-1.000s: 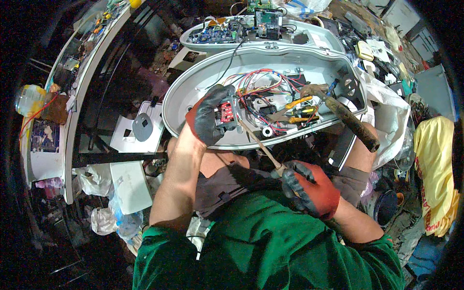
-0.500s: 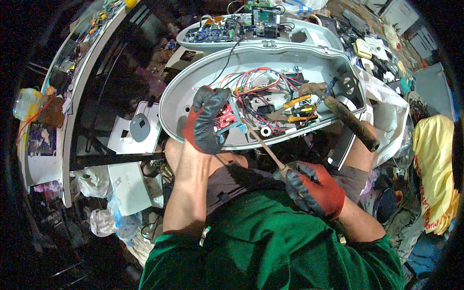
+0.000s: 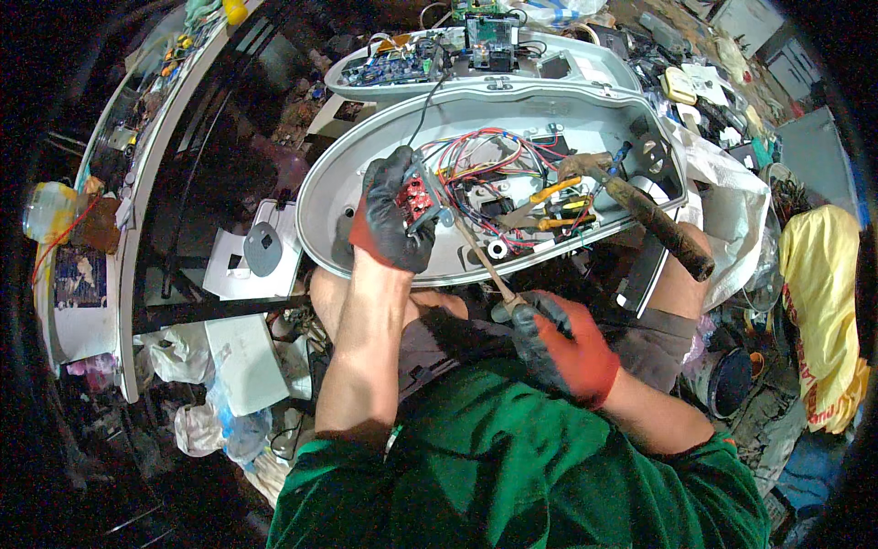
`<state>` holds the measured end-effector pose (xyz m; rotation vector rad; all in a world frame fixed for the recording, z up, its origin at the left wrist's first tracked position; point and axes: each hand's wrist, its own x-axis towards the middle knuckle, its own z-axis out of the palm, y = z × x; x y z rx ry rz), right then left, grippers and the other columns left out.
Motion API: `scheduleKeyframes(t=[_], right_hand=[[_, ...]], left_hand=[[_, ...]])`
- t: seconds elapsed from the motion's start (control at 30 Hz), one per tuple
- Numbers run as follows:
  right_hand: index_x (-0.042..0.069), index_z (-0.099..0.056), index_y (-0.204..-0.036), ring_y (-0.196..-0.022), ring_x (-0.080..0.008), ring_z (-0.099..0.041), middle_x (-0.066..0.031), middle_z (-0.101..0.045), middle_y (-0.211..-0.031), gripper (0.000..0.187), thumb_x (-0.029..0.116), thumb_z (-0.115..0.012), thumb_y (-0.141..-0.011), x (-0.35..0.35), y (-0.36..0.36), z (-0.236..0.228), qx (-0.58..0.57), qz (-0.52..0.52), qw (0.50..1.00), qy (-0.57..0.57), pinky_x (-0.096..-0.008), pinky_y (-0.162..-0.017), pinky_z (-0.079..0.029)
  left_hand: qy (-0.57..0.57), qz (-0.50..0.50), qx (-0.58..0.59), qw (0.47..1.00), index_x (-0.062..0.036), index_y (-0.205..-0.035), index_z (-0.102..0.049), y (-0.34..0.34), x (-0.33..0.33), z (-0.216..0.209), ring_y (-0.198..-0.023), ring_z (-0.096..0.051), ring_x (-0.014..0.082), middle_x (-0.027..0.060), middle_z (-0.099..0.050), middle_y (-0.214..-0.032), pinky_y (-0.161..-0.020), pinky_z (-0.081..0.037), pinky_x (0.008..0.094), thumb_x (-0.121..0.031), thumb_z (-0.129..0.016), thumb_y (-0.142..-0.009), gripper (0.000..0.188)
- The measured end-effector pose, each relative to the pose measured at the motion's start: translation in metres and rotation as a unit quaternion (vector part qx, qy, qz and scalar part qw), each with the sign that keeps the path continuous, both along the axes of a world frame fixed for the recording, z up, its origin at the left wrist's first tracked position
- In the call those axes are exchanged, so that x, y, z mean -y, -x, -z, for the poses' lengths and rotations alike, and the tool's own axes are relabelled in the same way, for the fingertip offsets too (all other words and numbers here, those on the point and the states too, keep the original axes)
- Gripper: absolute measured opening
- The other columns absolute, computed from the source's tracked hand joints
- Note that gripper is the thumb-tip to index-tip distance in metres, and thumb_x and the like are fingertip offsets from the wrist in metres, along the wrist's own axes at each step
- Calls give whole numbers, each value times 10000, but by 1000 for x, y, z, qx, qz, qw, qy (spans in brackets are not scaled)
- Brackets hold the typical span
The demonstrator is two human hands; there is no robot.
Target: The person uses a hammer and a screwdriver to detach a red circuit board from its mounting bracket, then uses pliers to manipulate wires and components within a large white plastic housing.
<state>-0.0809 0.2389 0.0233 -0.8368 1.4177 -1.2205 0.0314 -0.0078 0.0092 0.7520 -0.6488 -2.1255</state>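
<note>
My left hand [image 3: 395,229], in a black and red work glove, is closed around a red board-like part with a metal frame [image 3: 417,198] above the left portion of a grey oval casing [image 3: 322,165]. Closed on the handle end of a long, thin screwdriver [image 3: 483,254], my gloved right hand [image 3: 569,351] is lower and to the right. The shaft slants up toward the red part; whether its tip touches cannot be made out. Bundled coloured wires [image 3: 489,146] lie inside the casing, beside yellow-handled pliers [image 3: 555,190]. A hammer [image 3: 657,221] rests across the casing's right rim.
Behind the casing lies its hinged lid [image 3: 585,77], bearing circuit boards [image 3: 398,66]. A white panel with a grey oval plate [image 3: 264,249] is at left. Plastic bags [image 3: 183,352] lie lower left, a yellow sack [image 3: 817,302] at far right. Mixed scrap [image 3: 700,101] covers the upper right.
My right hand has moved left and slightly up with the screwdriver. The red part has tilted in my left hand, which stays nearly in place. The whole view has shifted a little.
</note>
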Motion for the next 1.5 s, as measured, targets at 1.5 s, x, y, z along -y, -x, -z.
scheduleKeyframes(t=[1.5], right_hand=[[6,-473,-1290,-932,-370,-647,-227,-639,-1016,493,198,-623,-861,-25,21,-33,-166,-133,977,-21,-401,-803,-505]], left_hand=[[529,251,571,575,-16,-983,-622,-45,-41,-52,-911,-634,375,196,-662,-916,-835,-496,428,-368,-737,-650,499]])
